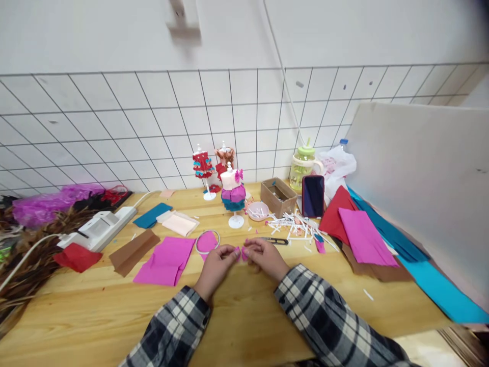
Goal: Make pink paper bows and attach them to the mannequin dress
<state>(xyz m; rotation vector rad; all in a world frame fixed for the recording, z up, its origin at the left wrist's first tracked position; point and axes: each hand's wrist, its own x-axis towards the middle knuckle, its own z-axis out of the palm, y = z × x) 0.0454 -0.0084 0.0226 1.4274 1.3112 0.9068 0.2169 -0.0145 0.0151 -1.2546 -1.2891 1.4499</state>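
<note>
My left hand (220,263) and my right hand (265,256) meet over the front middle of the table. Between their fingertips is a small pinched piece of magenta crepe paper (244,253), shaped somewhat like a bow; both hands are closed on it. Just beyond the right hand lies a pair of thread snips (277,241), partly covered by the fingers. A pale ring (196,245) rests on a magenta scrap beside the left hand. Behind the hands stands a small dress form (233,186) in pink, magenta and teal paper, with a magenta bow at its shoulder.
Two more dressed forms, one a red-clad form (204,165), stand near the tiled wall. White paper sticks (296,227) lie scattered before a cardboard box (278,201) and a phone (313,196). Magenta sheets (164,261) lie left, a power strip (101,229) farther left, folded coloured paper (367,239) right.
</note>
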